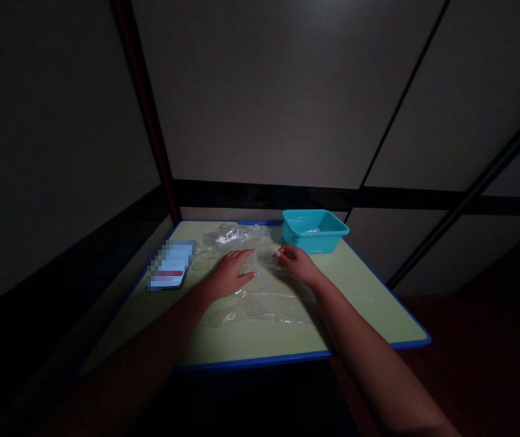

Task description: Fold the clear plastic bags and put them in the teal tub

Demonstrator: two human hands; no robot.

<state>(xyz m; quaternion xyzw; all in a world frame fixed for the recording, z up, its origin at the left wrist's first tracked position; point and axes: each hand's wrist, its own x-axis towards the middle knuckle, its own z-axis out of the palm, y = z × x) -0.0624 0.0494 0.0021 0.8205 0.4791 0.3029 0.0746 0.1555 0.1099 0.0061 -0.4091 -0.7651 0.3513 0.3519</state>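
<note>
A clear plastic bag lies spread over the pale green tabletop, its near edge wrinkled and shiny. My left hand rests on or just above its left part, fingers stretched out and thumb apart. On the other side, my right hand is closed in a pinch on the clear plastic near the bag's upper right. What exactly lies between those fingertips is hard to see. Behind my left hand is more crumpled clear plastic; whether it joins the flat bag I cannot tell.
A turquoise plastic basket stands at the back right with something pale and shiny inside. At the left edge lies a phone with a lit, blurred screen. The blue-rimmed table sits against wall panels.
</note>
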